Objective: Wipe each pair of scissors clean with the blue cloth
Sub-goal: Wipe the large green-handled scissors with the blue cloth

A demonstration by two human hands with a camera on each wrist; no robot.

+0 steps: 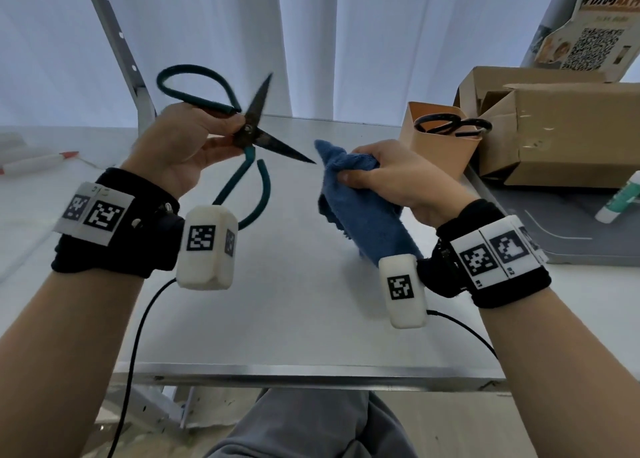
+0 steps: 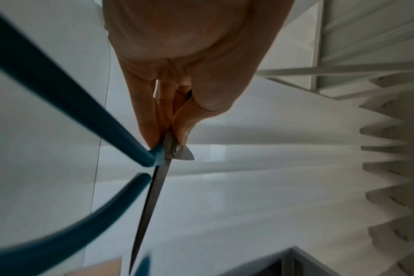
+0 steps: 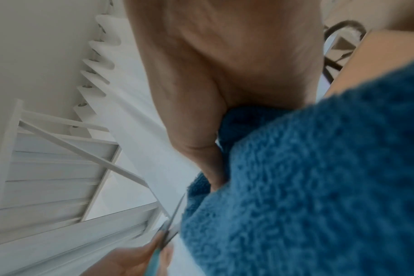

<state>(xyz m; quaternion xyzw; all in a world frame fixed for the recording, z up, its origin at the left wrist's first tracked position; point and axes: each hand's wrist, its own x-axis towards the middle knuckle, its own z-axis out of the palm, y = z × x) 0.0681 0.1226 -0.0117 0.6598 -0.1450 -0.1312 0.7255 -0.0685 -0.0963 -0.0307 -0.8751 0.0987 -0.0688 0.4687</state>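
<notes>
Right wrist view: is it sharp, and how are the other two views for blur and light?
Right wrist view: soft, the blue cloth blurred up close. Left wrist view: teal scissors handles smeared, blade fairly sharp. Head view: mostly sharp, even light, edges bent by the wide lens.

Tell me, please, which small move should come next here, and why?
Probably bring the fluffy blue cloth in the right hand onto the lower dark blade of the open teal-handled scissors: the left hand holds them at the pivot, and cloth and blade tip are apart.

Black scissors [image 1: 453, 126] blades hidden (in holder [image 1: 437, 146]).
</notes>
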